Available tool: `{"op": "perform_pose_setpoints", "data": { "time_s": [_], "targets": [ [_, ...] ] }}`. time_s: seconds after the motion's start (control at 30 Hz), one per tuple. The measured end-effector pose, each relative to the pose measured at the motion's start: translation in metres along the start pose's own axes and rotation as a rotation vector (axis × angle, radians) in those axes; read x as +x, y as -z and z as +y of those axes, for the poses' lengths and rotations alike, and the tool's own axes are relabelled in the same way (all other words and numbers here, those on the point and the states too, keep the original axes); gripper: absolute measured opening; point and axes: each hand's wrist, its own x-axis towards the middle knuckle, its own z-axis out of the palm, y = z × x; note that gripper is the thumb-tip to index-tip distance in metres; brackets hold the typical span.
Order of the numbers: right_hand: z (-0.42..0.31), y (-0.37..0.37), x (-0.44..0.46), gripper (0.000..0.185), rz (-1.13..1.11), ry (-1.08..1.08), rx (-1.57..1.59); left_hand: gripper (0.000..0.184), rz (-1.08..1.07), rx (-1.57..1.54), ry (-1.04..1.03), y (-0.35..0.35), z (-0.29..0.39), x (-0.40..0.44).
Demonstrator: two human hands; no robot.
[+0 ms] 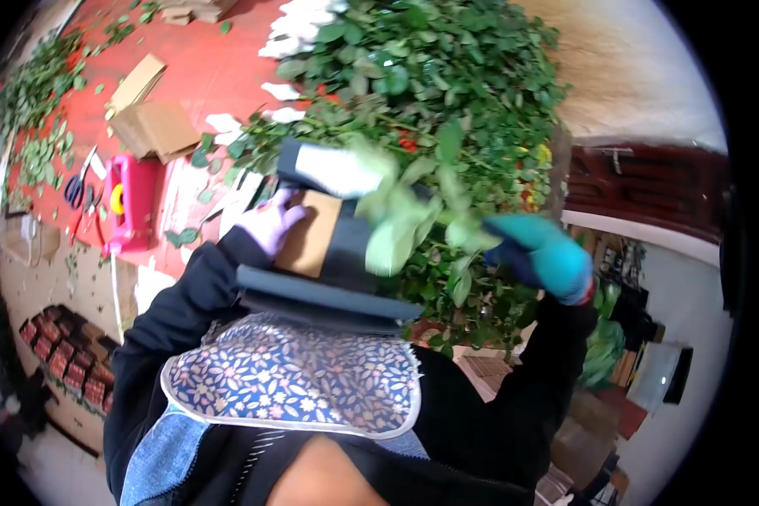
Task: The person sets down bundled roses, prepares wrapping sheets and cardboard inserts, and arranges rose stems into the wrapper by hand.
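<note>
My left hand (268,224), in a lavender glove, rests at the edge of a brown cardboard sheet (314,240) with its fingers apart. The sheet lies inside a dark stand (320,297) with raised sides, right in front of my apron. A white pad or sheet (336,171) covers part of the stand's far side. Out to the right, my right hand (541,253) wears a teal and dark blue glove and is closed around a leafy stem (396,232). Its leaves are smeared by motion and stretch leftward over the stand. The stem's ends are hidden.
A large heap of leafy stems (430,76) covers the far right of the red table (228,51), with white-wrapped heads (299,25) along its left. Folded cardboard (156,128), a pink holder (131,202), scissors (78,187) and pliers-like cutters (89,215) lie left.
</note>
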Motion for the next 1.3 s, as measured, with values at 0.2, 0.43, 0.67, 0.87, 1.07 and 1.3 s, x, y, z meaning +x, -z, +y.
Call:
{"op": "perform_pose_setpoints", "data": {
  "time_s": [0.2, 0.43, 0.67, 0.87, 1.07, 1.3],
  "targets": [
    [0.056, -0.130, 0.009, 0.036, -0.330, -0.008, 0.028, 0.038, -0.146, -0.457, 0.292, 0.010, 0.001, 0.017],
    [0.045, -0.188, -0.013, 0.019, -0.244, -0.009, -0.076, 0.033, -0.169, -1.306, 0.442, -0.043, -0.035, 0.001],
    [0.045, -0.205, -0.017, 0.018, -0.229, -0.048, 0.042, 0.039, -0.170, -1.106, 0.296, -0.001, -0.004, 0.001],
    [0.011, -0.154, 0.010, 0.035, 0.115, -0.245, 0.571, 0.072, -0.256, -0.101, -0.152, 0.015, -0.017, 0.009],
    [-0.022, -0.161, 0.060, 0.069, -0.198, 0.081, 0.258, 0.097, -0.455, 0.002, 0.035, 0.020, -0.013, 0.044],
    [-0.029, -0.232, 0.060, 0.047, 0.007, 0.086, -0.605, 0.088, -0.535, 0.009, 0.068, 0.022, -0.021, 0.064]
  ]
}}
